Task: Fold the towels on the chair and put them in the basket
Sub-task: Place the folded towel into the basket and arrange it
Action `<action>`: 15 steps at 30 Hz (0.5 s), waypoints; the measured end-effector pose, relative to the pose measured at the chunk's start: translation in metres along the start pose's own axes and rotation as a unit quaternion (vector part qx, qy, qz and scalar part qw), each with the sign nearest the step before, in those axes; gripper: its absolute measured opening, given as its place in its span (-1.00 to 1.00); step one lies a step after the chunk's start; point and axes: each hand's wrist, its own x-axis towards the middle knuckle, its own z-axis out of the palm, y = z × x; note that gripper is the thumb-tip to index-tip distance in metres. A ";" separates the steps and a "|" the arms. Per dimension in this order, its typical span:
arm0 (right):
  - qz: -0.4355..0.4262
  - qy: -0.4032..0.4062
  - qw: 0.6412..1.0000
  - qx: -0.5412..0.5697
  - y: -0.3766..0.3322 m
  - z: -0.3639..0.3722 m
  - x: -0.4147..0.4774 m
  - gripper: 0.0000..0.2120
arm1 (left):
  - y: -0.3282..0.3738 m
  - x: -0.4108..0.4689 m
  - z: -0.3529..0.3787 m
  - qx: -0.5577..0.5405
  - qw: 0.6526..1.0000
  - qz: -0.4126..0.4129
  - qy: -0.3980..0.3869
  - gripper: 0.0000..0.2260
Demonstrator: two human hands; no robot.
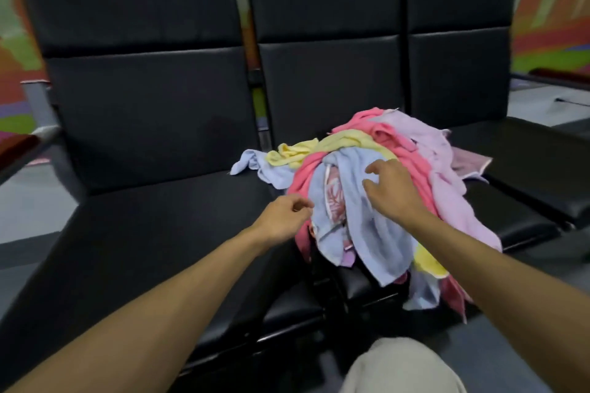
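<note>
Pink, blue, yellow towels (399, 140) heaped on a black padded chair (153, 233)
Right hand (394, 190) spreads over a soft blue towel (351, 226); left hand (282, 217) curls at the pile's edge, grip unclear.

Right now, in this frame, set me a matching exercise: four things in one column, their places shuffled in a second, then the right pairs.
1 left hand
2 right hand
3 yellow towel
4 lilac towel

A right side of the pile
B over the blue towel
C by the pile's left edge
D back left of the pile

Pairs: 1-C, 2-B, 3-D, 4-A
</note>
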 end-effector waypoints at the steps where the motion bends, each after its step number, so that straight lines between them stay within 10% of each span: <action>1: 0.028 0.026 0.999 0.011 0.014 0.000 0.011 -0.63 | 0.007 0.014 0.009 0.008 1.000 0.008 -0.005 -0.73; 15: 0.029 0.126 0.983 0.130 0.021 0.007 0.043 -0.88 | 0.028 0.090 0.057 -0.030 0.991 0.075 0.103 -0.90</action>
